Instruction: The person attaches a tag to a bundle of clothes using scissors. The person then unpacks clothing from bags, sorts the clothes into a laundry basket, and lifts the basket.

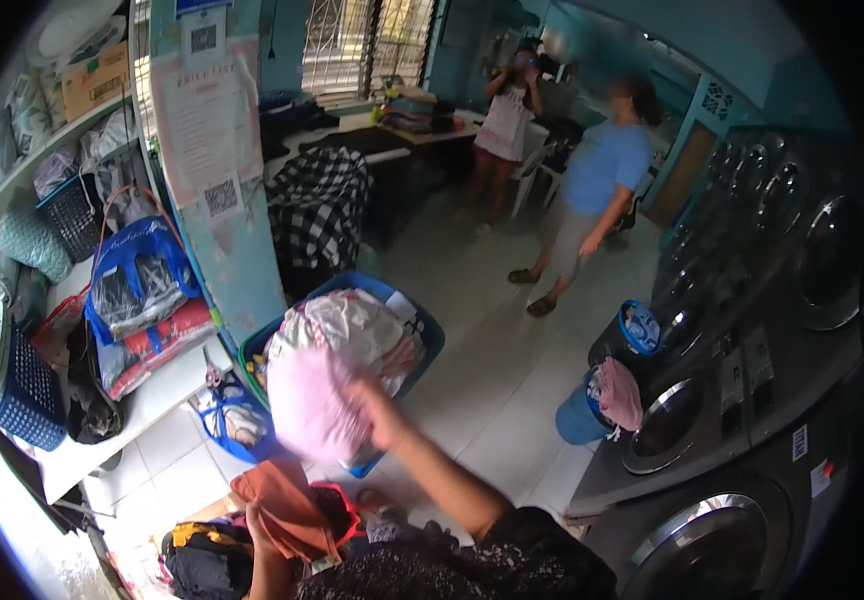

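Observation:
My right hand [376, 416] reaches forward, its fingers closed on the edge of a pink cloth [314, 405]. Both are slightly smeared by motion. The pink cloth hangs over the near side of a blue laundry basket [432, 345] heaped with white and patterned laundry [347, 325]. Low in the view, my left hand [260, 530] grips a rust-brown cloth [287, 505], which covers part of the fingers. Below it lies a pile of dark clothes [207, 560] with a yellow piece. A red-rimmed container [347, 500] shows beside the brown cloth, partly hidden.
Shelves on the left hold bagged laundry [142, 285] and a blue plastic basket [27, 380]. A blue bag [237, 420] sits on the floor. Two blue bins [584, 410] stand by front-loading machines [667, 425] on the right. Two people [602, 170] stand farther back.

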